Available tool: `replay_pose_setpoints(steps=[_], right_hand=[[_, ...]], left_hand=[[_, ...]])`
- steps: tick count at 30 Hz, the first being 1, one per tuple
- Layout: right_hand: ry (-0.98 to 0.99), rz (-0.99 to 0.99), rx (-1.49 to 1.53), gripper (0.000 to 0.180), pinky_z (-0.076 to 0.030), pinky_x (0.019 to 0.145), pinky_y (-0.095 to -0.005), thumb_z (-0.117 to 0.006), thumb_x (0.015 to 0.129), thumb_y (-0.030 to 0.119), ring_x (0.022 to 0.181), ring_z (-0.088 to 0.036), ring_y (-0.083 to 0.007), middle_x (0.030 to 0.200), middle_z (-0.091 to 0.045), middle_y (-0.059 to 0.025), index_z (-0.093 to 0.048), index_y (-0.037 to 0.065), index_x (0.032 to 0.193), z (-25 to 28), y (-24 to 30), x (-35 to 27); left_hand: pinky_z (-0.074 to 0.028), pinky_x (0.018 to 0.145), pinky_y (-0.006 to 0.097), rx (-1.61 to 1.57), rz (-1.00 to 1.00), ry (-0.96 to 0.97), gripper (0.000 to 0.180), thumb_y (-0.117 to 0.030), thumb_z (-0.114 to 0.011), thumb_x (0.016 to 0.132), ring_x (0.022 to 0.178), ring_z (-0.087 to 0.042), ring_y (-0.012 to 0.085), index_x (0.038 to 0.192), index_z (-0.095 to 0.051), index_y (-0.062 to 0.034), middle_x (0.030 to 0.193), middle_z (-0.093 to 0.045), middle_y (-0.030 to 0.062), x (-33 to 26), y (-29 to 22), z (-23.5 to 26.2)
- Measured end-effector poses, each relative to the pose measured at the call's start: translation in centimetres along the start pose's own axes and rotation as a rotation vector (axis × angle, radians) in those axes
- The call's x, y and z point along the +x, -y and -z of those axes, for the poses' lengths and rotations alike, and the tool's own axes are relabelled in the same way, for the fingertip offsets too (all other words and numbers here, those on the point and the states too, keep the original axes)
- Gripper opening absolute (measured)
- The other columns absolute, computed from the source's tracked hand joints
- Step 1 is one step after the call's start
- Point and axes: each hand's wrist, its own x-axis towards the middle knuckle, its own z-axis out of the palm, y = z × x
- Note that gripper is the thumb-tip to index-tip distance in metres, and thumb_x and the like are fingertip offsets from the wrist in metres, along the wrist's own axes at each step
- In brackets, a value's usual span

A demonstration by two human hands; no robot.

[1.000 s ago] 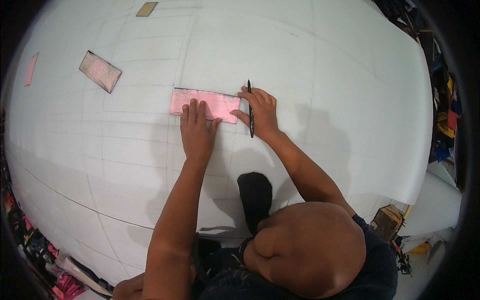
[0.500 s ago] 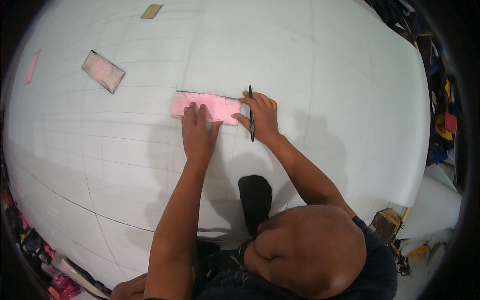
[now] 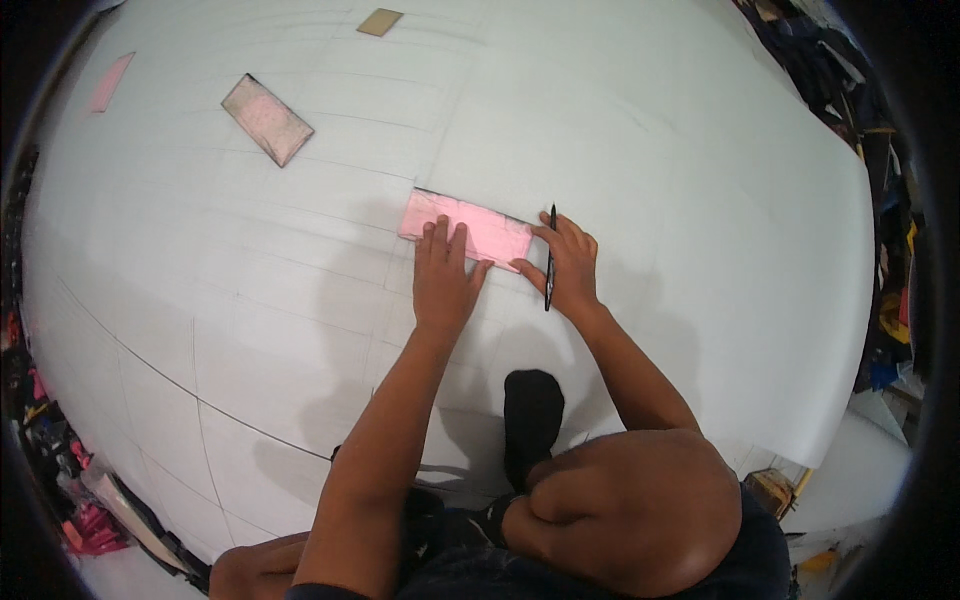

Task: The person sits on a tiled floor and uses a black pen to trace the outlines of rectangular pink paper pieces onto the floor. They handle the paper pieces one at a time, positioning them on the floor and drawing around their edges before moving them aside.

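A pink rectangular template [image 3: 489,238] with dark, smudged edges lies flat on a large white sheet [image 3: 600,150], slightly slanted. My left hand [image 3: 444,275] rests on its left half, fingers stretched out and apart, thumb by the near edge. At its right end is my right hand [image 3: 572,262], with thumb and index fingertip touching the corners of that short edge. A slim black pen [image 3: 550,262] is held across the fingers of this hand, its tip pointing away from me and off the sheet.
Another pink template [image 3: 268,120], worn and dark-rimmed, lies farther left. A tan piece [image 3: 380,22] is at the far edge, a narrow pink piece [image 3: 112,82] at far left. Thin ruled lines cross the sheet. My black-socked foot [image 3: 532,410] stands on it. Clutter [image 3: 90,500] lines the lower left.
The view has turned, so the sheet and its pieces appear shifted right and tilted. Both hands keep the same places on the pink template, and the pen stays in my right hand.
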Motion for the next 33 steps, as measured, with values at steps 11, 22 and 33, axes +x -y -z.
replay_pose_setpoints(steps=[11, 22, 33], right_hand=[[-0.107, 0.08, 0.001, 0.059, -0.034, 0.109, -0.0471, -0.087, 0.081, 0.04, 0.134, -0.053, -0.0331, 0.139, -0.064, -0.0142, -0.066, 0.008, 0.125, -0.6, 0.2, 0.1], [-0.095, 0.063, 0.009, 0.06, -0.034, 0.108, -0.0477, -0.089, 0.079, 0.041, 0.132, -0.055, -0.0336, 0.138, -0.065, -0.0143, -0.066, 0.008, 0.124, -0.5, 0.0, 0.3], [-0.064, 0.016, 0.027, 0.059, -0.033, 0.11, -0.0479, -0.084, 0.083, 0.046, 0.134, -0.05, -0.0321, 0.141, -0.062, -0.0109, -0.066, 0.012, 0.127, -0.8, -0.4, 0.1]], left_hand=[[-0.034, 0.121, 0.054, 0.004, -0.028, -0.006, 0.072, -0.037, -0.079, 0.088, 0.146, -0.039, 0.0441, 0.145, -0.054, -0.0014, 0.155, -0.044, 0.0234, 0.0, 0.6, 0.1], [-0.035, 0.118, 0.056, -0.029, 0.014, -0.011, 0.065, -0.035, -0.081, 0.088, 0.143, -0.042, 0.0488, 0.139, -0.059, -0.0011, 0.152, -0.046, 0.0279, 0.5, 0.0, 0.6], [-0.035, 0.118, 0.057, 0.082, 0.04, -0.02, 0.069, -0.043, -0.083, 0.085, 0.144, -0.039, 0.0489, 0.139, -0.061, -0.0052, 0.156, -0.042, 0.0255, 0.6, -0.1, 0.6]])
